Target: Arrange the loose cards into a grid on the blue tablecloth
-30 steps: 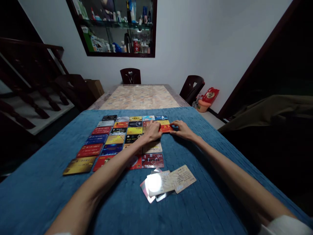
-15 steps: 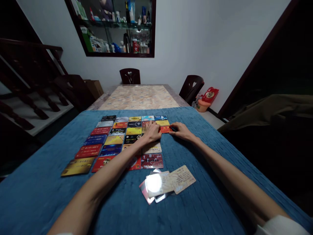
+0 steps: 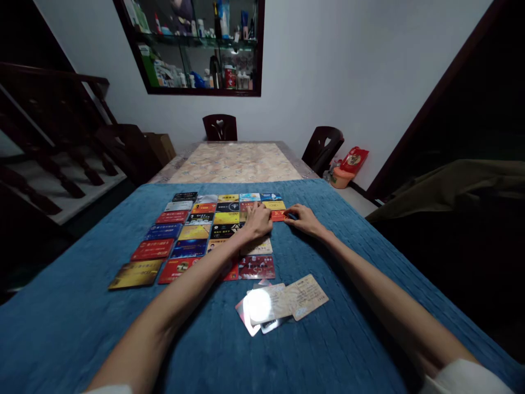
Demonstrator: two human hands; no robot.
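Note:
Plastic cards lie in a close grid of several rows and columns on the blue cloth. My left hand (image 3: 258, 221) rests over the right side of this grid, fingers stretched out, fingertips by the left edge of a red card (image 3: 278, 215). At that card's right end is my right hand (image 3: 302, 219), its thumb and fingers closed around a thin dark blue card (image 3: 292, 216), mostly hidden. A yellow card (image 3: 273, 206) lies just beyond the red one. Nearer to me, loose cards overlap in a small pile, with a beige card (image 3: 305, 298) on its right. My left forearm hides part of the grid.
The blue cloth (image 3: 336, 339) covers the near part of the table; beyond it shows a patterned tabletop (image 3: 233, 161). Dark wooden chairs (image 3: 322, 148) stand around it. A glass-shelved cabinet (image 3: 197, 92) is set in the far wall. At right, a red bag (image 3: 355, 160) sits on an orange bucket (image 3: 341, 178).
The view has shifted slightly. Both hands stay at the red card, with the right hand a little further over its right end.

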